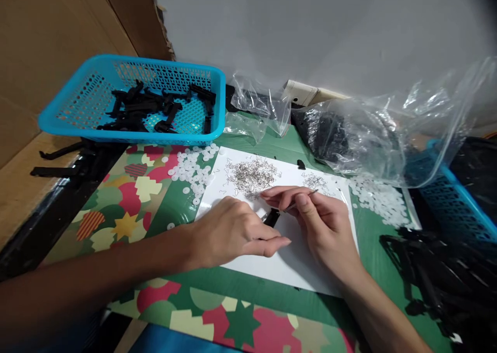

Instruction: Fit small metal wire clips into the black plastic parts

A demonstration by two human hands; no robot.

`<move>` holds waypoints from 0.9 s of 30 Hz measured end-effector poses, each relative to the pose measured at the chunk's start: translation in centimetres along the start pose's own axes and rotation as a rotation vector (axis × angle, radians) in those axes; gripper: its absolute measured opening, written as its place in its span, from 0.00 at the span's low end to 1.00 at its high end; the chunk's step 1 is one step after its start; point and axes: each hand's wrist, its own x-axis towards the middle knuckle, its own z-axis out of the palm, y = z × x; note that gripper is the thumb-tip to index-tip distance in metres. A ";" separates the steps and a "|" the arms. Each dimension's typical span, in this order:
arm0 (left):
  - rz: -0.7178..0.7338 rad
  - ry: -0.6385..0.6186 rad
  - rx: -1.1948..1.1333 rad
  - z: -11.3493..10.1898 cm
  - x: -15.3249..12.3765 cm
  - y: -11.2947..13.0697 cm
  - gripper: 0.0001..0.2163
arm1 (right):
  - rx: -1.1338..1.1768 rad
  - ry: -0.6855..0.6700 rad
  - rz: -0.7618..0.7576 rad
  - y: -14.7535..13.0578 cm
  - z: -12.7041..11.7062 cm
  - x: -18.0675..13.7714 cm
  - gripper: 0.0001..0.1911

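My left hand (pixel 243 231) is closed, its fingers curled around a small black plastic part (pixel 273 218). Most of that part is hidden behind the fingers; one end shows towards my right hand. My right hand (pixel 320 216) pinches a thin metal tool (pixel 289 207) between thumb and fingers, its end close to the black part. I cannot make out the tool's exact kind. Both hands are over a white sheet (pixel 267 270). On the sheet, beyond my hands, lies a pile of tiny metal springs or wire clips (pixel 254 176), with a smaller heap (pixel 314 181) to its right.
A blue basket (pixel 132 138) of black parts stands at the back left. White plastic discs (pixel 190 169) lie left of the sheet, more white pieces (pixel 380 200) to its right. Black parts (pixel 435 275) are heaped at right, near a clear plastic bag (pixel 373 135) and another blue basket (pixel 458 203).
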 end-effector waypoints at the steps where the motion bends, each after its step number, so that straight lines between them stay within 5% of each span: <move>1: 0.005 -0.004 0.008 0.1 0.0 0.0 0.24 | -0.008 -0.004 0.004 0.0 0.1 0.0 0.17; 12: -0.163 -0.038 -0.176 -0.5 0.0 0.2 0.22 | 0.048 0.131 -0.033 0.0 -0.7 -0.1 0.16; 27: -0.361 -0.075 -0.418 -0.8 0.2 0.4 0.24 | 0.062 0.043 -0.022 0.4 0.3 0.1 0.17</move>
